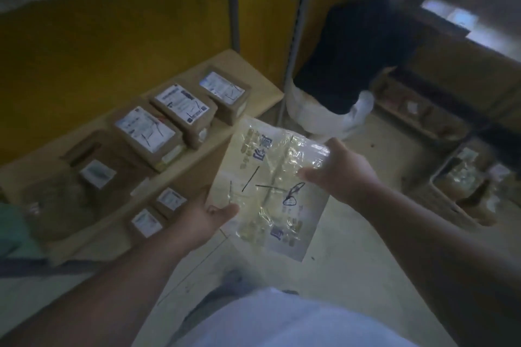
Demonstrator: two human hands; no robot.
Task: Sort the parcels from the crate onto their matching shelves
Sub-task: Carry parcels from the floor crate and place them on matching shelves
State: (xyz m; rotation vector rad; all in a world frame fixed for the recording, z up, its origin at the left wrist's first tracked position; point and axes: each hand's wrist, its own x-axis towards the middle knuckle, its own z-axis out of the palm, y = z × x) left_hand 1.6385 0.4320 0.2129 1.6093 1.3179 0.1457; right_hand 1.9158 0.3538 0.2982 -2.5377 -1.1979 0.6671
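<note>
I hold a flat parcel in a clear plastic bag (270, 186) with printed text and black marker strokes on it, up over the floor in the middle of the view. My left hand (203, 217) grips its lower left edge, thumb on top. My right hand (341, 172) pinches its right edge. To the left, a low shelf (239, 62) carries several brown cardboard boxes with white labels (180, 110). The crate (462, 191) stands on the floor at the right with bagged parcels inside.
Another person in a dark top and white trousers (346, 65) bends over just beyond the parcel. A grey shelf post (298, 20) rises beside them. A yellow panel (112, 22) backs the shelf. More low shelving (417, 110) lies at the right.
</note>
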